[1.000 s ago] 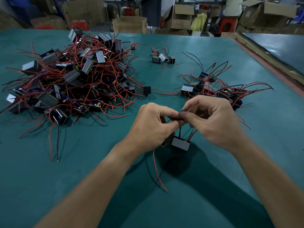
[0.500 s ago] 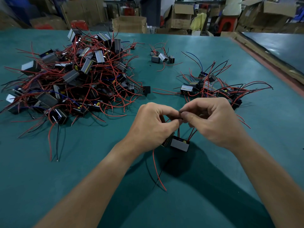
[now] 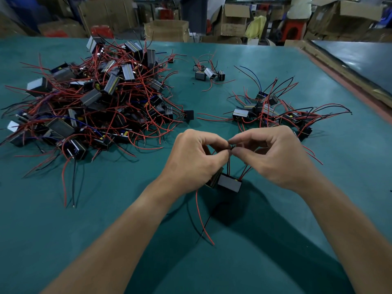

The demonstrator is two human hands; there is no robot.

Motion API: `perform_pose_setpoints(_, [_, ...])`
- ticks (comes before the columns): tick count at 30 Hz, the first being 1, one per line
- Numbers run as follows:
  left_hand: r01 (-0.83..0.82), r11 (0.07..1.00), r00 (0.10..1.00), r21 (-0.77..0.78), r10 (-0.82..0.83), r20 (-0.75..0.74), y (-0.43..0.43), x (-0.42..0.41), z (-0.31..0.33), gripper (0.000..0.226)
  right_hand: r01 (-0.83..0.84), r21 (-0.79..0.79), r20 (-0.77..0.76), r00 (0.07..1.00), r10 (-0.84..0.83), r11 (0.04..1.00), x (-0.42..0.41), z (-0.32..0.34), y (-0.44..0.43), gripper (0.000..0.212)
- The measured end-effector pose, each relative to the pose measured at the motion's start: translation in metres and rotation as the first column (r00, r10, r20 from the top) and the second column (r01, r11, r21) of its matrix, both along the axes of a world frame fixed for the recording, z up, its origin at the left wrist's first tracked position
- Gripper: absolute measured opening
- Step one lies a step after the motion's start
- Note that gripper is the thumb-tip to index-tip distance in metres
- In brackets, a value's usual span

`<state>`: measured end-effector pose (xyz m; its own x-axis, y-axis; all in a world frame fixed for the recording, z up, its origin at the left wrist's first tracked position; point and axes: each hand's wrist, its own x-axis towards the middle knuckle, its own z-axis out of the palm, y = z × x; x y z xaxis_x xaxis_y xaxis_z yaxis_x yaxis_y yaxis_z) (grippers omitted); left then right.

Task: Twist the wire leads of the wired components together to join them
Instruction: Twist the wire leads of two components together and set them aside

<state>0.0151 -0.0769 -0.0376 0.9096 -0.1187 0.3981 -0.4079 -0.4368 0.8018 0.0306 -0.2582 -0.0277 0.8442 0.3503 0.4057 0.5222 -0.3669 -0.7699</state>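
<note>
Two small grey-and-black wired components (image 3: 229, 182) hang side by side just above the green table, under my hands. My left hand (image 3: 196, 158) and my right hand (image 3: 273, 154) meet above them. Both pinch the thin wire leads (image 3: 231, 147) between thumb and forefinger, fingertips almost touching. Black and red leads run up from the components into the pinch. A loose red lead (image 3: 201, 221) and a black one trail down toward me. The exact joint is hidden by my fingertips.
A big tangled heap of components with red wires (image 3: 95, 98) fills the left of the table. A smaller group (image 3: 273, 111) lies right behind my right hand, and a few pieces (image 3: 209, 73) sit farther back. Cardboard boxes (image 3: 166, 30) stand beyond the table's far edge.
My right thumb and forefinger have shifted a little at the pinch on the leads. The components stay under my hands.
</note>
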Motion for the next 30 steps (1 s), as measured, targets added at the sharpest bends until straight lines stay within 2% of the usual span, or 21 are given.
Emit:
perform_pose_setpoints(12, [-0.016,1.000,1.000,0.018,0.017,-0.014,0.0010,0.0003,0.0015,0.014,0.000,-0.060,0.002,1.000,0.000,0.998,0.0006,0.0005,-0.0003,0.022])
perform_pose_setpoints(19, [-0.003,1.000,1.000,0.015,0.003,-0.028,0.0009,0.0007,0.0012,0.013,0.034,-0.073,0.033,0.999,-0.032,0.997,0.0026,-0.0017,-0.0009,0.018])
perform_pose_setpoints(26, [0.003,1.000,1.000,0.027,-0.003,-0.010,0.0011,-0.0001,0.0018,0.009,0.031,-0.067,0.031,0.999,-0.029,0.997,0.0016,0.0001,-0.0017,0.013])
perform_pose_setpoints(30, [-0.009,0.999,0.998,0.051,0.005,0.066,-0.0003,-0.0014,0.0010,0.013,0.057,-0.070,0.036,0.998,-0.054,0.996,-0.0016,0.0028,0.0004,0.013])
